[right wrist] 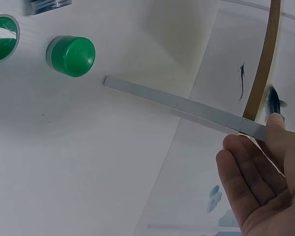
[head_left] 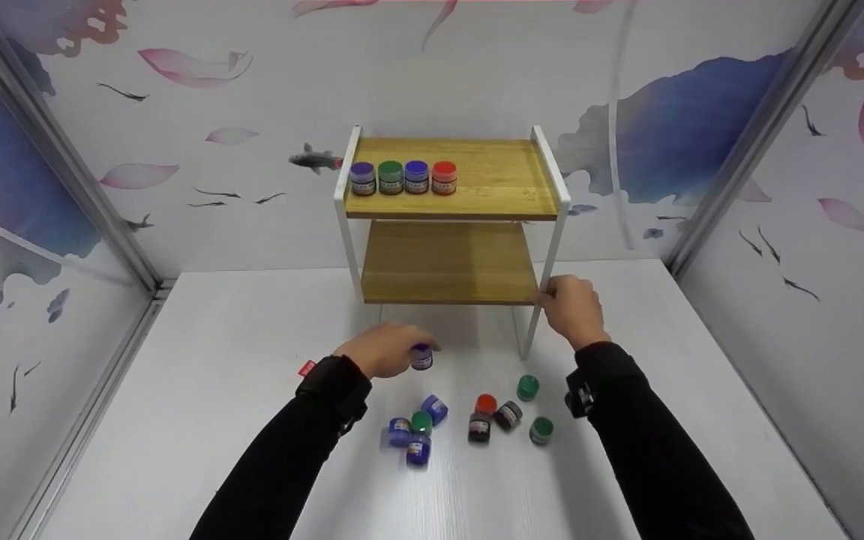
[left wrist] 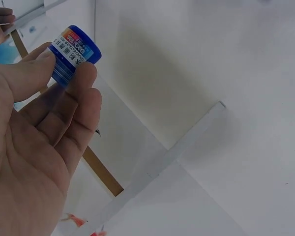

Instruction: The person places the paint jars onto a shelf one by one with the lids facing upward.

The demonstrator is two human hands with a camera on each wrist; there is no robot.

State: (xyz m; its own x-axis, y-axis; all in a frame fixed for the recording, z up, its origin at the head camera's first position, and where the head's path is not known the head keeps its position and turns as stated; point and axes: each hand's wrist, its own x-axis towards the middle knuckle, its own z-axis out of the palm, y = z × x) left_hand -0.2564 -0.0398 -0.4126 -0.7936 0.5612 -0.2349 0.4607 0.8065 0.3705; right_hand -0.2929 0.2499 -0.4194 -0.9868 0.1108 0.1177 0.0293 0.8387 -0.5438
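White counter (head_left: 214, 420), head view: left hand (head_left: 383, 349) grips blue jar (head_left: 421, 357) before shelf (head_left: 451, 217); right hand (head_left: 573, 309) curls round shelf leg. Left wrist: fingers (left wrist: 81, 93) pinch jar (left wrist: 73, 51). Right wrist: green jar (right wrist: 71, 55) on counter.

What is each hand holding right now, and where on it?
The left hand pinches a small blue paint jar by its sides. The right hand grips the rack's white front leg.
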